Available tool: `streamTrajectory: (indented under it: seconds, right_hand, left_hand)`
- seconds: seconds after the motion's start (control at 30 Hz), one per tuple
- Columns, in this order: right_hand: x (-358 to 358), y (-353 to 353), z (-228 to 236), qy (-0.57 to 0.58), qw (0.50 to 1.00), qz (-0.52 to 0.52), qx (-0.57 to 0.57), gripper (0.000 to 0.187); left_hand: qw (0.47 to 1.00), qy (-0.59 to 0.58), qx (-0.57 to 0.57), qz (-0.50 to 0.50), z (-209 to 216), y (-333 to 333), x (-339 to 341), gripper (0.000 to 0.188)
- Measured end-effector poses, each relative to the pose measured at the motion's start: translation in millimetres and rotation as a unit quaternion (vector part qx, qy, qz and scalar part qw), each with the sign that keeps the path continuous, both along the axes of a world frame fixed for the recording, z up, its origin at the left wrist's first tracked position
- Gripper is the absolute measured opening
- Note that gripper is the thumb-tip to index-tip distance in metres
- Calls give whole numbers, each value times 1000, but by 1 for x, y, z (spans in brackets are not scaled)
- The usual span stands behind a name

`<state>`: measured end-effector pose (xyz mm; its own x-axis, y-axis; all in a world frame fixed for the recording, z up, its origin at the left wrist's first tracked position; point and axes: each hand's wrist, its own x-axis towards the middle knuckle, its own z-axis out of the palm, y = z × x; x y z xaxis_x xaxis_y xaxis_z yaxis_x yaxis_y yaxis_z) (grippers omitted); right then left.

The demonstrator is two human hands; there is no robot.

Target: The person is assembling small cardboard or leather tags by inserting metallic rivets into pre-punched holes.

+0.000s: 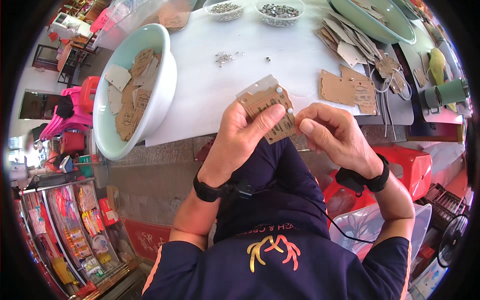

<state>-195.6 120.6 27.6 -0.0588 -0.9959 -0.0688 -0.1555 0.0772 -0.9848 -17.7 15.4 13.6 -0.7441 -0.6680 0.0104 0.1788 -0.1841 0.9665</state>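
My left hand grips a brown printed cardboard piece over the near edge of the table, thumb across its face and fingers behind. A pale, clear-looking strip shows along the card's top edge. Two round whitish studs sit along the card's right side. Close against that side, my right hand is closed, its thumb and fingertips pinched together. Whatever lies between those fingertips is too small or hidden to make out. Beyond the card, a little heap of small shiny metal pieces lies on the white tabletop.
At left stands a pale green basin of cardboard pieces. Two clear tubs of metal bits are at the back. Cardboard stacks, printed cards and grey cords lie right, near a green cup. A red stool is beside me.
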Motion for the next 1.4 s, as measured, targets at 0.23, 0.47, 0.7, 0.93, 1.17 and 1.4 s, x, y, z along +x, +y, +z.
streamTrajectory:
  seconds: [0.23, 0.47, 0.7, 0.93, 1.17, 1.4]
  right_hand:
    - [15, -4, -2, -47, 996, 7, 76, 27]
    - [26, -13, -7, -92, 994, -6, 59, 25]
    - [35, -21, -11, -97, 995, -7, 19, 24]
    - [39, -45, 1, 18, 1000, 15, 20, 23]
    - [2, -101, 20, 133, 991, -22, -25, 23]
    - [-5, -160, 20, 339, 932, 2, -126, 18]
  left_hand:
    - [997, 36, 33, 62, -6, 0, 6, 22]
    - [996, 17, 56, 66, -1, 1, 20, 25]
    - [998, -1, 47, 38, -4, 4, 35, 24]
    - [995, 0, 43, 87, -5, -4, 44, 36]
    - [995, -3, 13, 97, -16, -10, 56, 40]
    - [999, -18, -27, 31, -28, -18, 67, 39]
